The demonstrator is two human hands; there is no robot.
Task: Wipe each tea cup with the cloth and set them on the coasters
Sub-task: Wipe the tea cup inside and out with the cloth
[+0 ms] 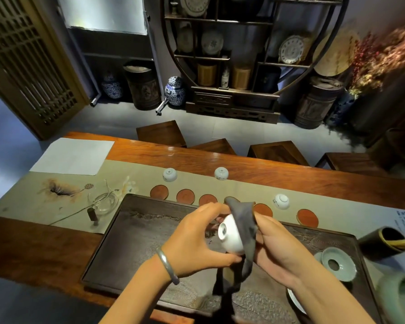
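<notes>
**Cup in the cloth above the tea tray**

Over the dark tea tray [131,242], the left hand [192,242] grips a white tea cup [230,235] tipped on its side, foot toward the camera. The right hand [274,249] clasps the grey cloth [246,228] against the cup's wall. Beyond the tray, a row of red coasters [185,196] sits bare; three cups [170,174] rest upside down on the worktop [290,174] runner.

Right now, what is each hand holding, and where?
Left hand grips the white tea cup by its foot and rim; right hand presses the grey cloth against its side.
</notes>
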